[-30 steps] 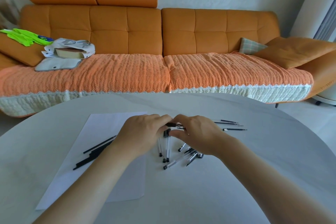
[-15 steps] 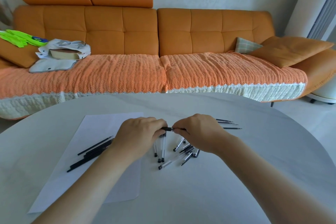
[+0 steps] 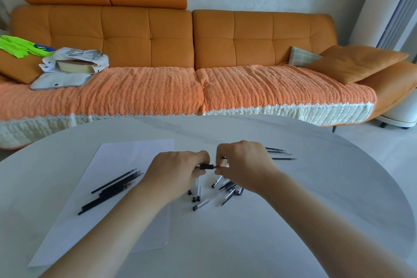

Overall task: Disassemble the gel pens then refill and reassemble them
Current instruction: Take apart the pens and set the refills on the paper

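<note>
Pen point(image 3: 207, 166), one, held level over table point(image 3: 316, 187) between both hands. Left hand point(image 3: 178, 170) curled round barrel end, steadying it. Right hand point(image 3: 244, 165) pinched tip end, likely to twist it. Refills point(image 3: 112, 189) lay on paper point(image 3: 126, 156), apart from barrels point(image 3: 212, 198) under the hands.

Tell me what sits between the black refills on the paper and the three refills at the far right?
Head view: the left hand and right hand gripping one pen, clear pen barrels scattered beneath them.
</note>
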Demonstrator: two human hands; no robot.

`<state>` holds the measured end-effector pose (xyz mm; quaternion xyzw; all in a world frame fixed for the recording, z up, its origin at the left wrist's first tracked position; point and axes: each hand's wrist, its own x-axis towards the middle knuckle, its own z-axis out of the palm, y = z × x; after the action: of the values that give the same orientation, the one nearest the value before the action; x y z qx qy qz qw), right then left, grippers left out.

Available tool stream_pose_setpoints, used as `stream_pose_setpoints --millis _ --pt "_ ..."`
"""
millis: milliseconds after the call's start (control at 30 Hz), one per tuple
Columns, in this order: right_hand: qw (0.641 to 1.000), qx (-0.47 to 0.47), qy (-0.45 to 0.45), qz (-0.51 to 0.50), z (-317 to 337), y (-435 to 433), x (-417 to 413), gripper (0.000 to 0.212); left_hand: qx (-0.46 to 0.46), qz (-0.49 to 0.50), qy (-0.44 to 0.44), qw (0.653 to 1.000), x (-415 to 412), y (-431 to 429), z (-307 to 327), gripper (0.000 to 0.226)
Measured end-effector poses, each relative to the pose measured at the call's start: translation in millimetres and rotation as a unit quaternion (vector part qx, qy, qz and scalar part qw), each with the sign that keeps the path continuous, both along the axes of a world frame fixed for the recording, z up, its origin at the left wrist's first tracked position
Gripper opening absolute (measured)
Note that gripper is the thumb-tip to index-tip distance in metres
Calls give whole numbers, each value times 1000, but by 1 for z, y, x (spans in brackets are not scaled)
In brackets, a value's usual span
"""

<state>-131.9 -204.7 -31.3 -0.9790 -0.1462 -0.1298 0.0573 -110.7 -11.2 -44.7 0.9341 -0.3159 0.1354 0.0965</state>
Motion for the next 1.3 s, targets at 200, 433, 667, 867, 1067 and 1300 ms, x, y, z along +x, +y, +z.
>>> stream_pose_setpoints --millis 200,433,667,867,1067,1300 --pt "999 -33 33 18 0 -2 1 27 -8 8 -18 1000 1 3 -1 14" --pt "999 -11 -45 2 -2 3 0 15 10 43 76 996 0 -3 0 30" --pt "1000 6 1 17 2 0 -3 37 -2 14 49 999 -1 -2 3 14" --pt "999 -24 8 35 -1 -2 -1 25 -2 22 27 999 -1 -1 1 18" --pt "999 -13 -32 15 -1 2 0 17 -9 48 98 994 -1 -6 1 26" --pt "999 -4 -47 7 -2 0 -2 15 12 52 87 995 -2 -9 5 18"
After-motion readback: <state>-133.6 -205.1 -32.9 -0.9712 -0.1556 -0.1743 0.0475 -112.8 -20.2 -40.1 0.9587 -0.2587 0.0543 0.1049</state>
